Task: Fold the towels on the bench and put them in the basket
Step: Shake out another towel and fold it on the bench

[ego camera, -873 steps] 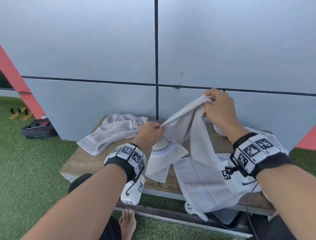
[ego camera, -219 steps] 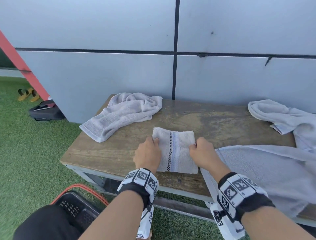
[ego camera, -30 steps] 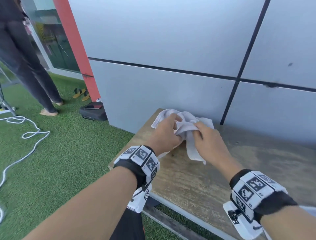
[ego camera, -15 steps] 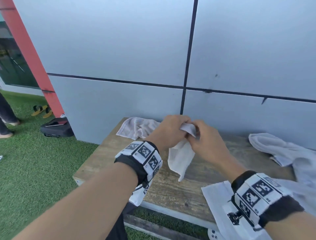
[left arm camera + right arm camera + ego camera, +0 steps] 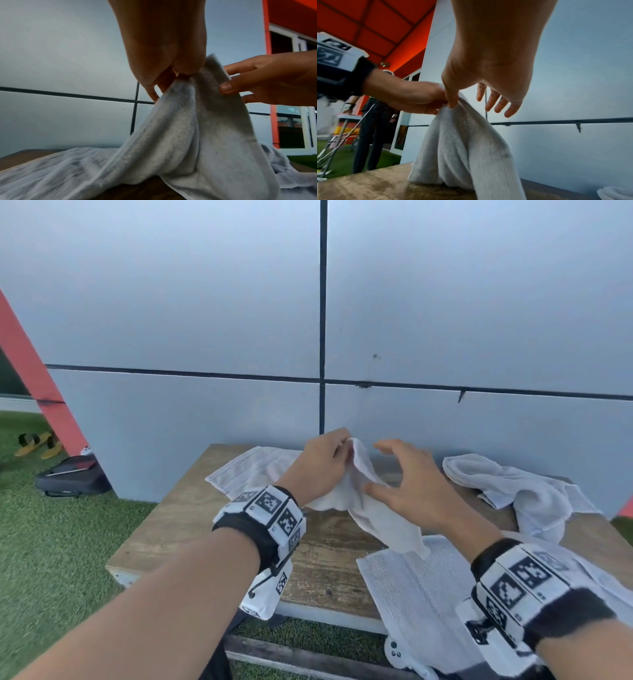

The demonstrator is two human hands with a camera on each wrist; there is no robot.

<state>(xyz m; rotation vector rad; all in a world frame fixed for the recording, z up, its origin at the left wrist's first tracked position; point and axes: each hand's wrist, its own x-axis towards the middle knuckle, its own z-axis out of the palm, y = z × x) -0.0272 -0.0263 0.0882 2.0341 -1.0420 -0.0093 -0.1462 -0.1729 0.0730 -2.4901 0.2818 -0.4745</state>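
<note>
A white towel [image 5: 380, 515] rises in a peak over the wooden bench [image 5: 185, 518], its left part still lying on the boards. My left hand [image 5: 344, 448] pinches the towel's top edge [image 5: 211, 65] between thumb and fingers. Just to the right, my right hand [image 5: 380, 470] has its fingers spread and straight, and only its thumb [image 5: 452, 104] touches the cloth. A second towel [image 5: 411, 590] lies flat over the bench's front right edge. A third towel [image 5: 513, 487] sits crumpled at the back right. No basket is in view.
A grey panelled wall [image 5: 445, 320] stands right behind the bench. On the grass to the left are a black bag [image 5: 70, 477], sandals [image 5: 37, 443] and a slanted red post [image 5: 34, 378]. A person [image 5: 368, 128] stands farther off to the left.
Half a second ago both hands gripped the towel's top together. My right hand has since let go and spread its fingers, while the left keeps its pinch. The view has swung right.
</note>
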